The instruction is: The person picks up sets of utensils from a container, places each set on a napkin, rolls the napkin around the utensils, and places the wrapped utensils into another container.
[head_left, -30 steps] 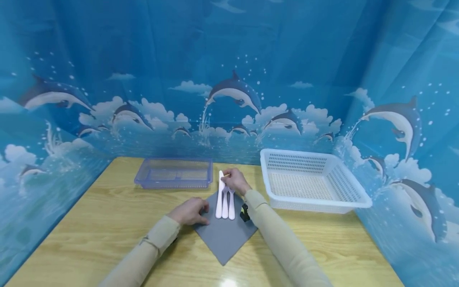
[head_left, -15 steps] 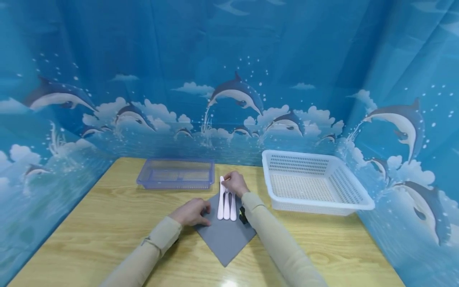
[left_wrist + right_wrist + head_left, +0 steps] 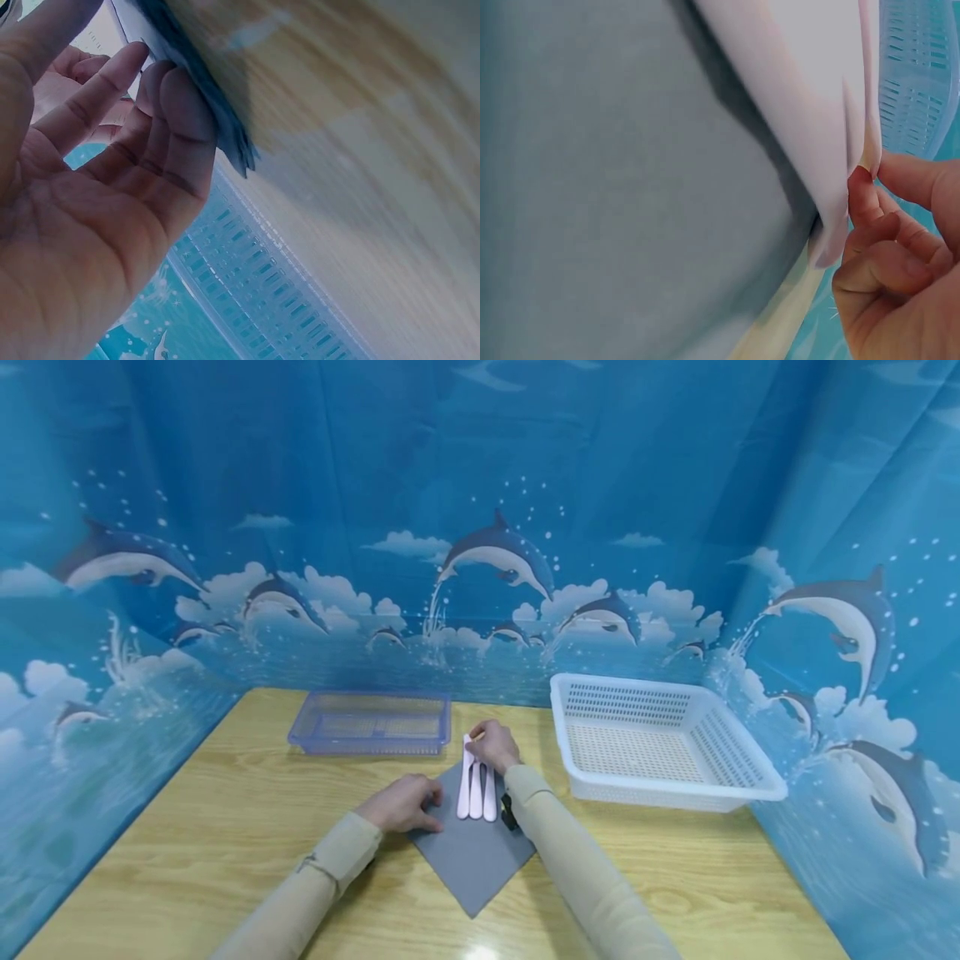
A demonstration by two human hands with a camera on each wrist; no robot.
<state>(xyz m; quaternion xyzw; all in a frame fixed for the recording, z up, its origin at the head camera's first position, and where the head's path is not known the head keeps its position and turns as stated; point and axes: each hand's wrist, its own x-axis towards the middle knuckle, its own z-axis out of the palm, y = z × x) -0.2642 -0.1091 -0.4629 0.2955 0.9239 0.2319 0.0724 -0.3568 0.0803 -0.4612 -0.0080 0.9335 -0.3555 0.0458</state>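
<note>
In the head view a grey cloth [image 3: 472, 868] lies as a diamond, with a pale pink knife [image 3: 463, 789] and two pale-handled utensils [image 3: 476, 793] side by side on it. My right hand [image 3: 495, 746] pinches the far end of the knife and hides the other two heads. Thumb and index meet at a pale tip in the right wrist view, beside the cloth [image 3: 630, 172]; the other fingers of that hand [image 3: 907, 255] curl in. My left hand [image 3: 401, 804] rests at the cloth's left corner, fingers loosely bent; in the left wrist view its fingertips touch the cloth [image 3: 202, 82].
A purple see-through basket [image 3: 371, 747] stands at the back left of the wooden table [image 3: 187, 827]. At the back right is a larger white basket [image 3: 667, 791]. A blue dolphin-print curtain [image 3: 360, 485] surrounds the table's back and sides.
The far end of the knife has moved slightly nearer to me, along with my right hand. My left hand has stayed at the cloth's corner.
</note>
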